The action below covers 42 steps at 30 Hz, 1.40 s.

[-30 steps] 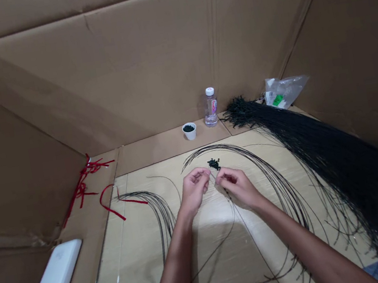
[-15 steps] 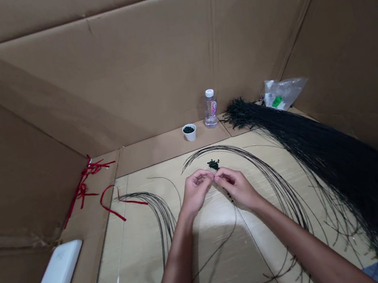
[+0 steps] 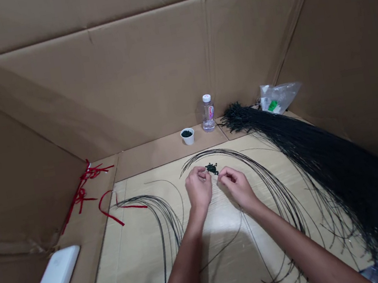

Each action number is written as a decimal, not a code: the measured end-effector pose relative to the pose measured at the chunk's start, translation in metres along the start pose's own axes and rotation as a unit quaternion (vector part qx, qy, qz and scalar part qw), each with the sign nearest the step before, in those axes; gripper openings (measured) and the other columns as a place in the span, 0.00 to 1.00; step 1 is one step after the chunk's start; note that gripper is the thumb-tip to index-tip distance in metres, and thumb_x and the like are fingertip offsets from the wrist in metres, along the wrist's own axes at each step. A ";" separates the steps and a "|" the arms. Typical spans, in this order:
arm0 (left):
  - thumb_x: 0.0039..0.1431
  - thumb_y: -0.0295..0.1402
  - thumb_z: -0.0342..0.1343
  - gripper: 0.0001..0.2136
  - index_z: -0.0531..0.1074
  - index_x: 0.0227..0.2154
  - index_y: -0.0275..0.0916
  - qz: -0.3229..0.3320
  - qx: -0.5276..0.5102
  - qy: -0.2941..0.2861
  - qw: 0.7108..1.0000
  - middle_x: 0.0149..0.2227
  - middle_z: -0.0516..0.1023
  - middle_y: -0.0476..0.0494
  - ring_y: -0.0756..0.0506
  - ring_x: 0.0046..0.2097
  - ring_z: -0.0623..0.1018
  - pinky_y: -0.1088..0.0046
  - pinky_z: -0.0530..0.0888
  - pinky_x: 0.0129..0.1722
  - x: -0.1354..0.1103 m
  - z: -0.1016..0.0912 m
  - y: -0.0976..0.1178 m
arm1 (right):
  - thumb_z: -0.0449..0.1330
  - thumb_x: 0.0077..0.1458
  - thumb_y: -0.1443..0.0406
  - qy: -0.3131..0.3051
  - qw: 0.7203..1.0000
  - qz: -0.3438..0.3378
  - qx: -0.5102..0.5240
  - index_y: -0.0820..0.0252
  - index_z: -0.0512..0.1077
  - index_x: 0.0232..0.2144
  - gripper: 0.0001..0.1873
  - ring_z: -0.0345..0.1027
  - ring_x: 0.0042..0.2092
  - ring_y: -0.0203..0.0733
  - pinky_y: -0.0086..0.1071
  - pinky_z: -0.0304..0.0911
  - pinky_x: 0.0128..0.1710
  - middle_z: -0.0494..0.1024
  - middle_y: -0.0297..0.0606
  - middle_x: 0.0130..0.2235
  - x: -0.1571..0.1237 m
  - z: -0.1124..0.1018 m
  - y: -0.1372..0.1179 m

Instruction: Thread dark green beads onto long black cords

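Reference landmark: the bead pile (image 3: 211, 169) on the tabletop (image 3: 131, 252). Inspect from left to right.

1. Red ribbons (image 3: 92, 173): well to the left of the bead pile.
2. Left strand bundle (image 3: 146, 198): left of the pile, lying in an arc. No beads can be made out on it; whether these strands are finished or unworked cannot be told.
3. White cup (image 3: 188, 139): beyond the pile and slightly left. It contains more dark beads, so supply appears ample.
4. Left hand (image 3: 199, 188): just left of the pile. The fingers are curled at its edge; whether they pinch a bead cannot be told.
5. Held strand (image 3: 224, 247): its visible length lies on the near side of the pile, curving toward the person. Its gripped end is hidden.
6. Right hand (image 3: 238, 188): just right of the pile, on the near side. Thumb and forefinger are pinched together, apparently on the held strand.
7. Right strand bundle (image 3: 242, 155): arcs around the far and right sides of the pile.
8. Large dark bundle (image 3: 317, 161): right of the pile, thick and untouched by either hand.

Progress assessment: one strand is in hand and appears incomplete. Many beads are loose. The count of completed strands cannot be established.
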<state>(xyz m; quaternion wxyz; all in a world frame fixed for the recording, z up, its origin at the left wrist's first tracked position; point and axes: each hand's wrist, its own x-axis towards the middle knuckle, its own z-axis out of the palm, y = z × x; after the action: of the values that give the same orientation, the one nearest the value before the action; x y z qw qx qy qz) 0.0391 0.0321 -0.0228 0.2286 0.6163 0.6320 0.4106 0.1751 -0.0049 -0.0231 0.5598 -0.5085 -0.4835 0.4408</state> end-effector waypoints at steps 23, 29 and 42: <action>0.56 0.39 0.73 0.14 0.84 0.42 0.37 -0.091 -0.389 -0.152 0.904 0.39 0.85 0.40 0.45 0.38 0.83 0.67 0.81 0.43 -0.004 -0.031 -0.008 | 0.59 0.58 0.62 -0.067 0.998 -0.006 -0.007 0.57 0.72 0.27 0.08 0.57 0.30 0.39 0.32 0.51 0.31 0.70 0.32 0.28 -0.003 0.002 -0.002; 0.60 0.43 0.71 0.14 0.85 0.42 0.39 -0.064 -0.368 -0.168 0.913 0.43 0.86 0.38 0.43 0.44 0.84 0.67 0.80 0.49 -0.005 -0.032 -0.012 | 0.60 0.57 0.62 -0.055 0.998 -0.001 -0.004 0.57 0.74 0.28 0.08 0.57 0.30 0.38 0.32 0.52 0.31 0.70 0.32 0.28 -0.003 0.002 -0.002; 0.52 0.42 0.76 0.15 0.84 0.38 0.38 -0.104 -0.398 -0.171 0.895 0.40 0.87 0.39 0.44 0.41 0.84 0.68 0.81 0.45 -0.003 -0.036 -0.006 | 0.61 0.58 0.61 -0.056 0.998 -0.007 0.010 0.57 0.74 0.27 0.09 0.57 0.29 0.39 0.31 0.54 0.30 0.71 0.33 0.27 -0.004 0.001 -0.011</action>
<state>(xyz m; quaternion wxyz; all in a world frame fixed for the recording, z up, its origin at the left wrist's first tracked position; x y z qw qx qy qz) 0.0076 0.0210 -0.0086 0.6009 0.4653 0.4269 0.4901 0.1737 -0.0093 -0.0127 0.5401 -0.4740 -0.5135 0.4690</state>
